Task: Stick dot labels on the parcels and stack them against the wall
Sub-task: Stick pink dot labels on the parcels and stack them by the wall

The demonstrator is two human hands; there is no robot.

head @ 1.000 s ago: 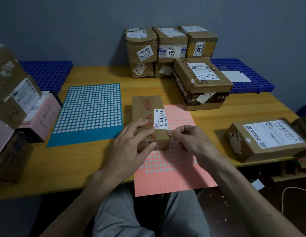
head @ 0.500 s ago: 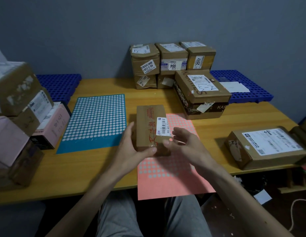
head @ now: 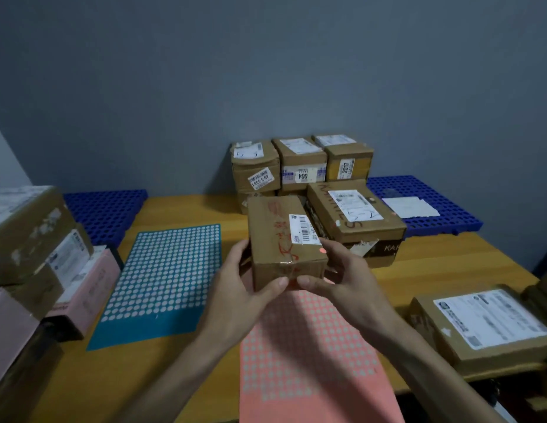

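Note:
A small brown cardboard parcel [head: 279,236] with red writing and a white barcode label is lifted off the table, held between both hands. A pink dot label [head: 322,250] sits on its top near the right front corner. My left hand [head: 244,288] grips its left side and front, my right hand [head: 339,276] grips its right side. Under the hands lies a pink dot-label sheet [head: 308,346]. A stack of labelled parcels [head: 299,166] stands against the grey wall, with a larger brown box [head: 354,218] in front of it.
A blue dot-label sheet [head: 165,279] lies to the left on the wooden table [head: 434,270]. Brown and pink parcels [head: 37,257] are piled at the left edge. A flat brown parcel [head: 486,325] lies at the right front. Blue plastic pallets [head: 424,203] flank the back.
The parcel has risen from the pink sheet into the air. My right hand moved from pressing near the barcode label to gripping the parcel's right side; a pink dot now shows there.

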